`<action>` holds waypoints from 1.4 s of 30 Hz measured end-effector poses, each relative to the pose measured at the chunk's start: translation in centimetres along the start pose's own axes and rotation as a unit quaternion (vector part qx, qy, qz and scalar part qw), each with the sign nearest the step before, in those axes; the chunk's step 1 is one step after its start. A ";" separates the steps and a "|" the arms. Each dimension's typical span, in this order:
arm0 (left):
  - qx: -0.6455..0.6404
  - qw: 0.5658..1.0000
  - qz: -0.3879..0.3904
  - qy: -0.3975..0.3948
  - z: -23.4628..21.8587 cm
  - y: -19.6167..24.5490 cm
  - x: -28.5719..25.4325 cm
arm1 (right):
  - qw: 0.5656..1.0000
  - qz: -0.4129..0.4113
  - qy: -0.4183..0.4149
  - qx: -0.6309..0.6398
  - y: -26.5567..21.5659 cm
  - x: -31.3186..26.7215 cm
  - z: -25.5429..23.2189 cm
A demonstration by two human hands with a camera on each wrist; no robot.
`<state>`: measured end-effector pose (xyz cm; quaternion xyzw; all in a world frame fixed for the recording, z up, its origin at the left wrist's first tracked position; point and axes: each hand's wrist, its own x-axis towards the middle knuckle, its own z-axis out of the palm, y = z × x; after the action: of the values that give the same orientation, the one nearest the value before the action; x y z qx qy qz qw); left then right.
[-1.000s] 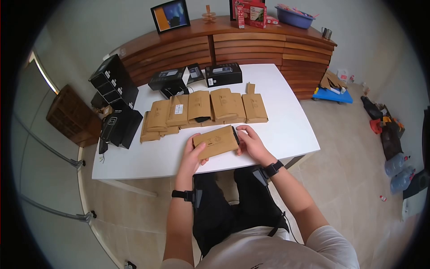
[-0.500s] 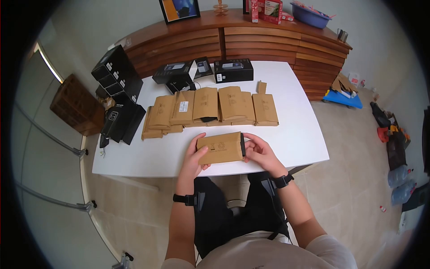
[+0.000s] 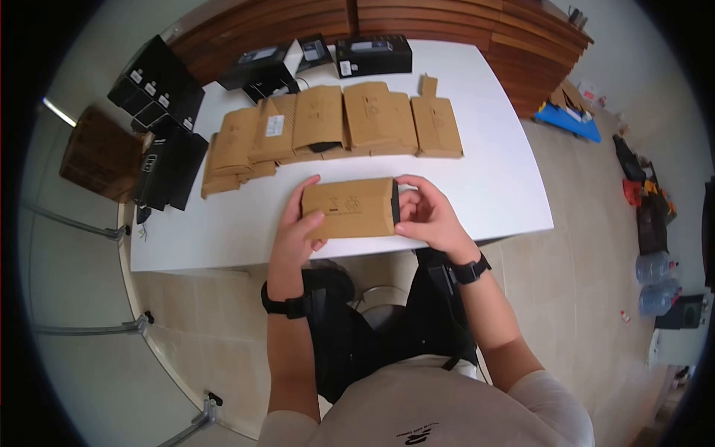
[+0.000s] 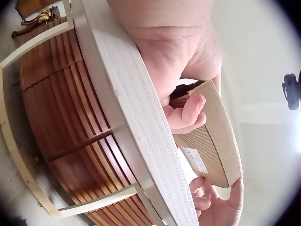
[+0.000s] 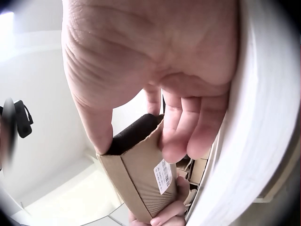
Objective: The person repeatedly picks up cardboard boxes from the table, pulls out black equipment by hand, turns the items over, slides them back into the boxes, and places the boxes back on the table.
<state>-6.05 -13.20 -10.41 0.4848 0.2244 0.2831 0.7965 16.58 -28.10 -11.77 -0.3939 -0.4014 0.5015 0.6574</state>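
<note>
A brown cardboard box (image 3: 348,207) is held over the near edge of the white table. My left hand (image 3: 295,223) grips its left end, thumb on top and fingers underneath. At the box's right end a black item (image 3: 395,207) shows in the opening, and my right hand (image 3: 432,216) pinches that end between thumb and fingers. In the right wrist view the black item (image 5: 134,135) fills the open end, and a white label (image 5: 163,176) is on the box's side. The left wrist view shows the other end by my left palm (image 4: 174,56).
Several brown boxes (image 3: 320,119) lie in a row across the white table (image 3: 491,179). Black boxes stand behind them (image 3: 372,56) and at the left (image 3: 160,86). A wooden cabinet (image 3: 447,26) is beyond the table; a blue board (image 3: 567,123) lies on the floor.
The head view has shifted, so the table's things appear higher. The box has turned nearly level, and my right fingers have changed position at its right end.
</note>
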 end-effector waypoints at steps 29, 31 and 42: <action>-0.022 0.990 0.135 0.039 -0.6 -1.9 0.4 | 0.946 -0.083 0.220 0.224 0.5 1.3 -1.2; -0.003 0.990 0.130 0.046 -0.5 -1.9 0.2 | 0.950 -0.094 0.240 0.178 0.8 1.5 -0.7; -0.028 0.992 0.115 0.048 -0.5 -1.8 0.2 | 0.929 -0.103 0.277 0.223 0.3 1.5 -1.3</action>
<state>-5.77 -13.41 -12.31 0.4705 0.1969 0.4014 0.7607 17.97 -26.71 -12.30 -0.3167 -0.1191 0.3788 0.8614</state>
